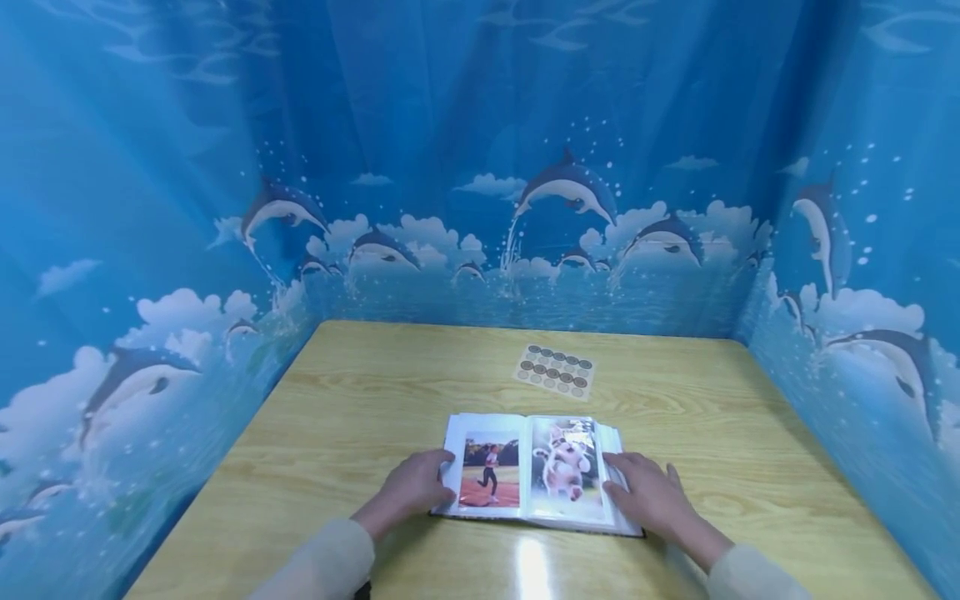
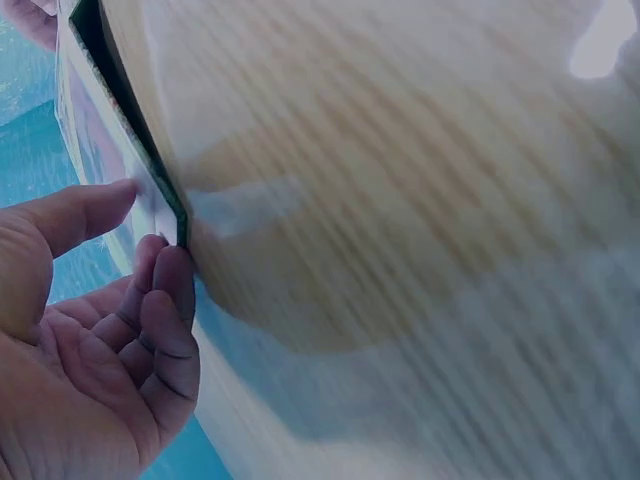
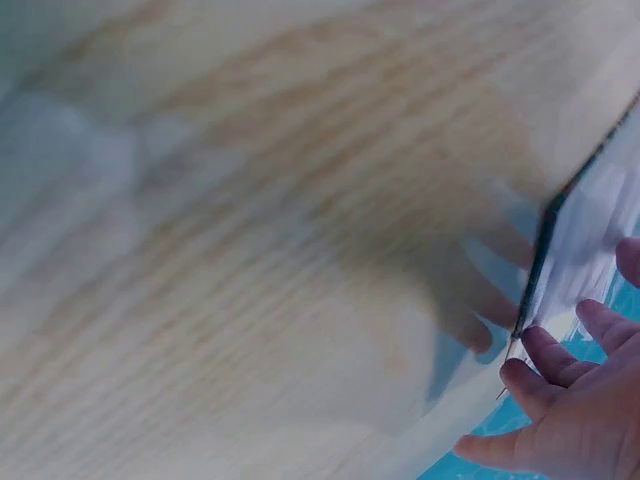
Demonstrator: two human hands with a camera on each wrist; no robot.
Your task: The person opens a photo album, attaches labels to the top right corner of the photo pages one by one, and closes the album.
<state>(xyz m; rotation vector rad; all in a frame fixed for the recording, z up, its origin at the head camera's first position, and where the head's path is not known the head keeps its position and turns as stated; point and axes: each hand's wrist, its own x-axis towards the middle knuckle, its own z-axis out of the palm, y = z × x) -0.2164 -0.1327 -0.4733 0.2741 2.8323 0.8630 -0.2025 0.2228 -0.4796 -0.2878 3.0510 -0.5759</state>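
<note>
An open photo album (image 1: 525, 467) lies on the table in the head view. Its left page shows a photo of a runner (image 1: 489, 471); on the right page is a photo of a pink and white animal figure (image 1: 566, 467). My left hand (image 1: 416, 483) pinches the album's left edge, thumb over the page and curled fingers at the cover's edge (image 2: 180, 225). On the other side, my right hand (image 1: 648, 492) touches the right edge, its fingers (image 3: 550, 355) spread and fairly straight against the cover. The thumb's contact with the page is hard to make out.
Behind the album, a sheet of round stickers (image 1: 555, 371) lies flat on the wooden table (image 1: 360, 392). Blue curtains (image 1: 450, 167) printed with dolphins stand along the back and both sides. Light glares near the table's front.
</note>
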